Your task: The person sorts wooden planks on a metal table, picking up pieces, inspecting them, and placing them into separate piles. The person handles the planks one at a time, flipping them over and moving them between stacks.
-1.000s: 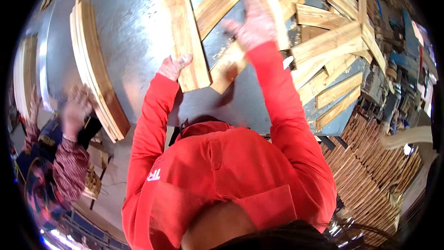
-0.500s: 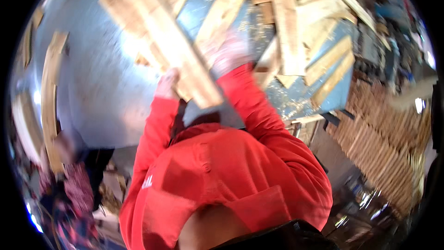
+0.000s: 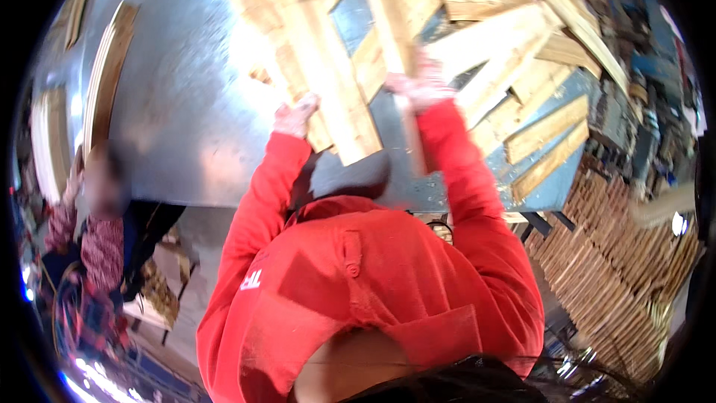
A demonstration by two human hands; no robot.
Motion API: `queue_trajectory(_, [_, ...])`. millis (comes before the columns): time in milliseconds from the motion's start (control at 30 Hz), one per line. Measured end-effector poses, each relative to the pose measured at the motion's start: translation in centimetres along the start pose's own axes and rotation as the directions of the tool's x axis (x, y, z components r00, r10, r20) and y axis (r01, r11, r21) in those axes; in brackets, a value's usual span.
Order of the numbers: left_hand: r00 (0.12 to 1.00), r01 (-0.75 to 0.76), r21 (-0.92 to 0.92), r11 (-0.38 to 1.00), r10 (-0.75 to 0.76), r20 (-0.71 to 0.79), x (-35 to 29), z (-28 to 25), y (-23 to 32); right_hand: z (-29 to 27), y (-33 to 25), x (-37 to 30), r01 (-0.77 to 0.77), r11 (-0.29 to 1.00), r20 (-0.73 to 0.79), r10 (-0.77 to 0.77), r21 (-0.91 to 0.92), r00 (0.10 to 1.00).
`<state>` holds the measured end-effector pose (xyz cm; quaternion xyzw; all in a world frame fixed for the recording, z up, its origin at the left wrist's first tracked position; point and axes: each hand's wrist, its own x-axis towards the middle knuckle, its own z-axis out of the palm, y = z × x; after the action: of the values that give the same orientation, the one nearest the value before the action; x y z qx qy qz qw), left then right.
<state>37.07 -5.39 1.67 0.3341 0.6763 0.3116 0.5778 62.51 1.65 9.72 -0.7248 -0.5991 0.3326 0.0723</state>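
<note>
My left hand, in a pale glove, is closed round the near left edge of a few overlapping wooden boards. They lie slanted on the grey-blue metal table. My right hand, gloved as well, grips another long board by its near part. That board is tilted on its edge, and its near end hangs close to my red right sleeve. Beneath it, a paler board lies crosswise on the table. My right fingers are partly hidden and a little blurred.
A heap of loose boards covers the table's right side, with shavings among them. Two short slats lie near the right edge. At left, a person stands by a stack of boards. Stacked slats stand at lower right.
My right hand has moved right from beside the overlapping boards and taken hold of a board from the heap, which has shifted left. My left hand stays at the overlapping boards.
</note>
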Motion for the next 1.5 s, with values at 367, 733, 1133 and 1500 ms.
queue_trajectory(367, [0.996, 0.048, -0.208, 0.977, -0.03, 0.089, -3.0, -1.5, 0.9, -10.5, 1.7, 13.8, 0.163, 0.825, -0.378, -0.411, -0.541, 0.83])
queue_trajectory(733, [0.695, 0.588, 0.533, 0.609, -0.044, -0.718, -9.3, -21.5, 8.0, -10.9, 1.9, 21.1, -0.149, 0.755, -0.265, -0.034, -0.639, 0.964])
queue_trajectory(1133, [0.949, -0.226, 0.049, 0.973, 0.231, -0.216, 0.0, -10.5, 3.7, -0.6, 8.9, 7.3, 0.508, 0.837, 0.172, -0.48, -0.204, 0.86])
queue_trajectory(1500, [0.951, 0.124, 0.16, 0.979, -0.164, 0.261, 0.0, 2.9, 5.9, -5.8, 12.9, 7.7, -0.242, 0.797, -0.478, 0.541, 0.553, 0.692])
